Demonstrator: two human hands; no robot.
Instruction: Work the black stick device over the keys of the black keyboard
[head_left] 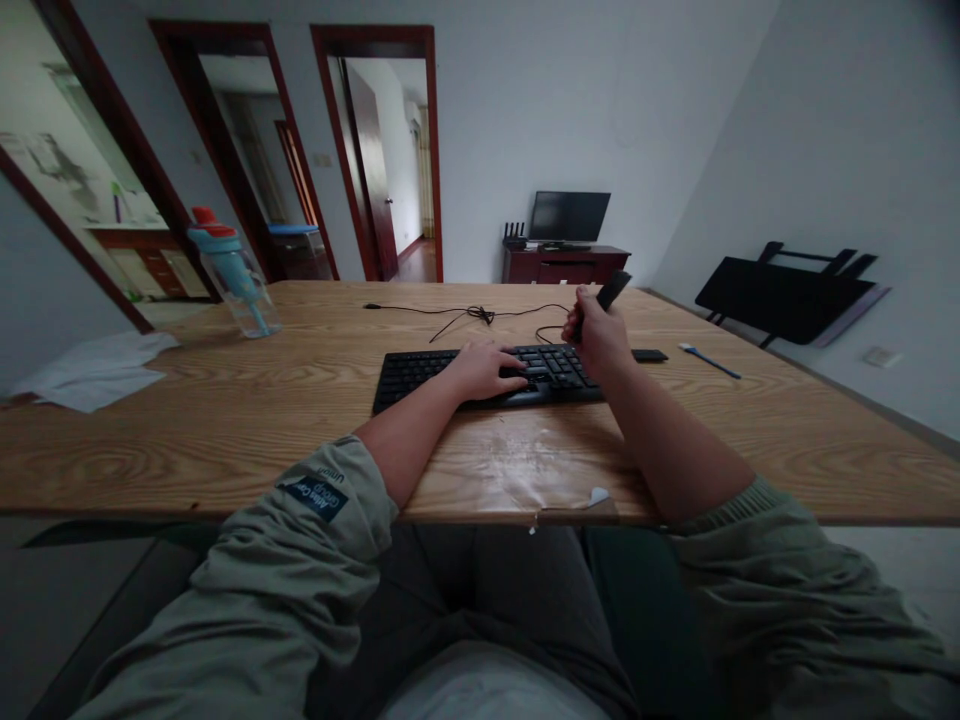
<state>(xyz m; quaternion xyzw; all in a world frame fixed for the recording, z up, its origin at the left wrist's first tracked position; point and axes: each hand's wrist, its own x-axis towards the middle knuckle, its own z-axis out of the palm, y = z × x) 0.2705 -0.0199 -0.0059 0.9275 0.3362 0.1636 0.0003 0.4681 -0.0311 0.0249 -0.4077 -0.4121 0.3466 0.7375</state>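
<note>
A black keyboard (420,376) lies on the wooden table in front of me. My left hand (484,372) rests on its middle keys, fingers spread and palm down. Above the keyboard's right end, my right hand (598,332) is closed around a flat black object (615,289) whose wide end sticks up past the fist. Its lower end is hidden, so its exact kind cannot be told. A dark flat piece (649,355) lies just beyond the keyboard's right side. Farther right is a blue-handled brush (712,362) with a white head.
A thin black cable (480,314) lies loosely bundled behind the keyboard. At the left stand a clear bottle with a red lid (238,275) and crumpled white paper (94,368). The wooden table (247,440) has a worn front edge with peeling film.
</note>
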